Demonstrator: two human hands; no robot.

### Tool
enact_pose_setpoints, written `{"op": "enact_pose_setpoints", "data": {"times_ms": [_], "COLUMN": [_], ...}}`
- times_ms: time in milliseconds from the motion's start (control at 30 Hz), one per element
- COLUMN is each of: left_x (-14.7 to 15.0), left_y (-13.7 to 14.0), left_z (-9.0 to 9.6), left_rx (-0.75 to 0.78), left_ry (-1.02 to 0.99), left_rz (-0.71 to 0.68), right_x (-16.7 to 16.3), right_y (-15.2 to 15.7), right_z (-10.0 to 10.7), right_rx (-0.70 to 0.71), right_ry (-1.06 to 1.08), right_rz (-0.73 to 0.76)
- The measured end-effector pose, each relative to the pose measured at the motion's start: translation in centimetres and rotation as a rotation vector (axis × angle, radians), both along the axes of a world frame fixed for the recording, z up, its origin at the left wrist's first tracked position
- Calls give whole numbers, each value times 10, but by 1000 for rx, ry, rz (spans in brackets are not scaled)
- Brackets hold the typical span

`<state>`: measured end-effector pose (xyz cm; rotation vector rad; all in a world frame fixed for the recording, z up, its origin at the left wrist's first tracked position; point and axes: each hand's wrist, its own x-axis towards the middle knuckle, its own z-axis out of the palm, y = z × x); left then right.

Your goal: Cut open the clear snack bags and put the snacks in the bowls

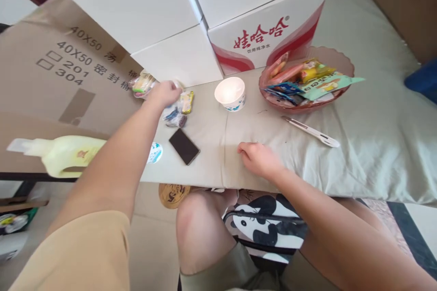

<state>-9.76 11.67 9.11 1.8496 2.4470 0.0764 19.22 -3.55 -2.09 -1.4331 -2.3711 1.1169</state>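
Note:
My left hand (pixel 166 94) reaches over small wrapped snacks at the back left, beside the cardboard box. Its fingers curl away from view, and whatever they hold is hidden. A yellow snack packet (pixel 187 102) and a dark packet (pixel 176 120) lie just right of and below it. More colourful packets (pixel 142 84) are heaped to its left. My right hand (pixel 257 158) rests closed on the cloth near the front edge, with nothing showing in it. Beyond it stands a white paper bowl (pixel 230 94) with blue print, its visible inside bare.
A pink bowl (pixel 348 66) of snack packets stands at right, a white utility knife (pixel 312 132) before it. A black phone (pixel 185 146) lies left of centre. A yellow bottle (pixel 56 154) lies behind my left forearm. White boxes (pixel 177 59) and a cardboard box (pixel 30 82) wall the back.

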Motion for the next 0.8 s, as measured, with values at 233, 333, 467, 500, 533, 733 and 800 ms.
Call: {"op": "enact_pose_setpoints", "data": {"times_ms": [233, 333, 467, 500, 533, 733, 800], "left_x": [-44, -46, -38, -34, -30, 0, 6], "left_y": [-16, -2, 8, 8, 7, -4, -10], "left_z": [-61, -73, -75, -75, -74, -57, -43], "left_rx": [-235, -318, -295, -281, -273, -218, -137], "left_ry": [311, 304, 378, 403, 415, 361, 308], "left_rz": [-135, -96, -158, -190, -213, -202, -140], "right_x": [3, -1, -6, -7, -8, -10, -8], "right_y": [-8, -5, 0, 1, 2, 5, 6], "right_z": [-16, -18, -18, -18, -18, -18, -17], "right_rx": [146, 187, 188, 190, 193, 168, 163], "right_ry": [-52, -103, -132, -127, -120, -79, -48], "right_rz": [-40, -52, -46, -47, -47, -37, -17]}}
